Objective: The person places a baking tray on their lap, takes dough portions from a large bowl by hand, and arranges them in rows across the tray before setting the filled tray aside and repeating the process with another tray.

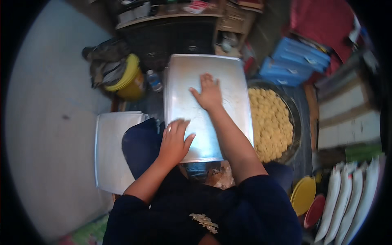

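Observation:
A stack of silver metal trays (232, 73) lies in front of me, the top one bare apart from my hands. My right hand (207, 92) rests spread and open on the upper middle of that tray, appearing to press flat on its surface. My left hand (175, 139) is open over the lower left part of the tray, fingers apart and slightly blurred, a ring on one finger. Whether it touches the metal I cannot tell. Right of the trays, a large round dark basin (297, 122) holds several pale yellow dough pieces (271, 122).
Another tray stack (109, 151) lies left. Around are a yellow bucket (128, 85) under dark cloth, a water bottle (154, 81), dark cabinets (163, 36), blue drawers (298, 57), round yellow lids (303, 196), white filled sacks (347, 204) and a pale wall (53, 122).

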`<state>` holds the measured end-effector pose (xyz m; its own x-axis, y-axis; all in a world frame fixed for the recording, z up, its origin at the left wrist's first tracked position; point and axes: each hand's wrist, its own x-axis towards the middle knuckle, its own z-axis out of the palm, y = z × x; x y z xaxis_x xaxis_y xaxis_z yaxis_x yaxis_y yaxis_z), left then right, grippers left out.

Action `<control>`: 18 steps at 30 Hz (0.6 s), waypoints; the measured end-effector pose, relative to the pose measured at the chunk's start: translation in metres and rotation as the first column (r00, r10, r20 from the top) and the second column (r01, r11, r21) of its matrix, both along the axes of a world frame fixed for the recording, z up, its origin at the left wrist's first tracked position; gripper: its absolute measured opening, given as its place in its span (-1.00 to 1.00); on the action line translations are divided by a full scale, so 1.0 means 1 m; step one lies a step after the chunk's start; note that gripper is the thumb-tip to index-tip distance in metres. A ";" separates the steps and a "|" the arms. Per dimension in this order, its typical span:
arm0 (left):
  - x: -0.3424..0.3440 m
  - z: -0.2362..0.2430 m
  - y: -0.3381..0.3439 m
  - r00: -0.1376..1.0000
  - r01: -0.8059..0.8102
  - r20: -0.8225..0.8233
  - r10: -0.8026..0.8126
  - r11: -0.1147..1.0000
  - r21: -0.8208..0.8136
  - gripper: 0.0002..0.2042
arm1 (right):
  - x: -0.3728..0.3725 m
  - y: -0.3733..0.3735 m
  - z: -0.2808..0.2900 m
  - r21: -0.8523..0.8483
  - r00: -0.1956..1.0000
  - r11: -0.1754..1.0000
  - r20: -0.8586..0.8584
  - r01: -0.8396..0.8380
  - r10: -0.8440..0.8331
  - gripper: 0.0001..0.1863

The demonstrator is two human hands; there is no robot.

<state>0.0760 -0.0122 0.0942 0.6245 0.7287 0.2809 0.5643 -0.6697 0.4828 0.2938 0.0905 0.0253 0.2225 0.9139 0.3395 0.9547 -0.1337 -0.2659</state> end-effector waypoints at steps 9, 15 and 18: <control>0.068 -0.043 0.052 0.838 -0.062 -0.535 0.106 0.993 0.098 -0.21 | 0.113 -0.108 0.047 0.376 0.839 0.919 -0.533 0.115 0.113 -0.33; 0.127 0.060 0.090 0.988 -0.081 -0.088 0.123 0.922 0.379 -0.38 | 0.167 -0.180 0.173 0.664 0.959 0.728 -0.281 0.168 0.035 -0.38; 0.175 0.140 0.090 0.944 -0.108 0.329 -0.035 0.907 0.407 -0.45 | 0.167 -0.166 0.248 0.915 0.999 0.400 0.052 -0.054 0.015 -0.42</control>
